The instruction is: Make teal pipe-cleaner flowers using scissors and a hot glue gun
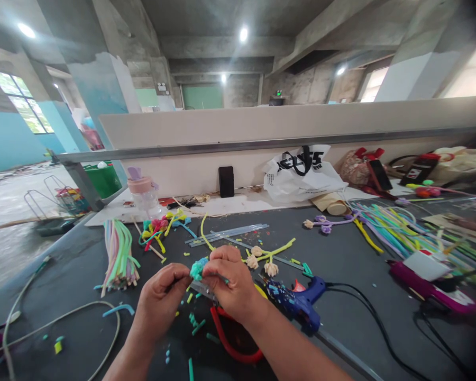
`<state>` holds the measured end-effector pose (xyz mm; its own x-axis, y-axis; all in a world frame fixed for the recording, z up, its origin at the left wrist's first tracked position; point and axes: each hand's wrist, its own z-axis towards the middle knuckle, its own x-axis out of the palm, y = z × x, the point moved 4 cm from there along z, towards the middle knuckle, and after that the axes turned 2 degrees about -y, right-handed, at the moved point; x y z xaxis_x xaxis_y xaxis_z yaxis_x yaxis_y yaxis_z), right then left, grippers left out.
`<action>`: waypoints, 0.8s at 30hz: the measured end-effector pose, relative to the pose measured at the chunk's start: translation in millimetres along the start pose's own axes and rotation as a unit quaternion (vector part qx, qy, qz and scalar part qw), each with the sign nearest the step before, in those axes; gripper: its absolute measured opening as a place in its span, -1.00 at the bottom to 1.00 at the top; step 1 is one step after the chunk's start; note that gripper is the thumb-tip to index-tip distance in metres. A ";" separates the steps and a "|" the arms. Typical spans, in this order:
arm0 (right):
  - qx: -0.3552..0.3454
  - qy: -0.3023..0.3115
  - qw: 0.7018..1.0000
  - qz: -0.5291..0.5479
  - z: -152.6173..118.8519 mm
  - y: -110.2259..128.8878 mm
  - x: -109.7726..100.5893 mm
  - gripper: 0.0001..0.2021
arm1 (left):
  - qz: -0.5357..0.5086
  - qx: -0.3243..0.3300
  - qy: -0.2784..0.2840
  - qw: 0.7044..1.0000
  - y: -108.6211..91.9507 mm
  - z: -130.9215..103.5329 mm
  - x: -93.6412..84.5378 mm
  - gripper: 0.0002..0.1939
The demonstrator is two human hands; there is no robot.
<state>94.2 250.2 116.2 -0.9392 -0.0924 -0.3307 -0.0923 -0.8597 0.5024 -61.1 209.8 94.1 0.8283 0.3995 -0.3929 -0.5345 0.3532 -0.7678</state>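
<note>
Two bare forearms (297, 341) reach up from the bottom edge of my feed over a dark tabletop (341, 259). At their ends I watch the right hand (234, 283) closed in a pinch on a turquoise-and-blue fuzzy cluster (199, 269), raised between both hands. The left hand (161, 299) has thumb and forefinger drawn together at the cluster's left edge; whether they grip it, I cannot tell.

Below the hands I make out a red handle (244, 359), partly hidden by the right one. Beside the right forearm lies a blue hot-glue gun (307, 304), its cord running right. Just beyond the right hand is a yellow-green stem with cream blossoms (272, 270), with translucent glue sticks (230, 234) behind it. A bundle of pastel pipe cleaners (119, 254) lies left of the hands. Farther back, a black smartphone (226, 181) leans upright against the partition (174, 177), left of a white bag (303, 180).
</note>
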 end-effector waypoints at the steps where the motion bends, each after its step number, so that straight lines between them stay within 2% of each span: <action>1: -0.002 0.003 1.000 0.002 0.6 0.4 -0.7 -0.92 | -0.001 0.002 0.005 1.000 0.0 -0.2 0.2 -0.87; 10: -0.023 0.036 0.999 0.019 4.5 3.1 -1.3 -0.84 | -0.060 -0.030 0.058 0.996 5.0 -1.1 2.9 -0.85; 12: 0.013 0.041 0.997 0.063 4.7 -0.4 -1.4 -0.84 | -0.100 -0.059 0.064 0.991 8.3 -0.8 3.5 -0.86; 14: 0.079 0.018 0.986 0.146 4.2 -6.8 -3.9 -0.88 | -0.156 -0.104 0.052 0.981 12.9 -1.7 3.9 -0.83; 16: 0.148 -0.021 0.960 0.239 2.4 -13.8 -7.1 -0.82 | -0.225 -0.161 0.034 0.960 17.7 -4.1 5.1 -0.78; 18: 0.183 -0.034 0.936 0.299 0.6 -16.8 -8.0 -0.73 | -0.296 -0.203 0.021 0.933 20.7 -7.0 7.2 -0.72; 21: 0.177 0.039 0.932 0.315 -0.3 -11.0 -2.4 -0.63 | -0.359 -0.241 0.031 0.901 21.2 -11.3 11.4 -0.66; 24: 0.154 0.104 0.939 0.289 -0.9 -2.6 3.9 -0.57 | -0.358 -0.265 0.056 0.893 19.3 -15.2 15.4 -0.67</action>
<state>91.1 251.5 112.9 -0.7797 -0.6228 -0.0650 0.2912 -0.4526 0.8428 -56.1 209.9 65.6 0.9534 0.1333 0.2706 0.2702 0.0211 -0.9626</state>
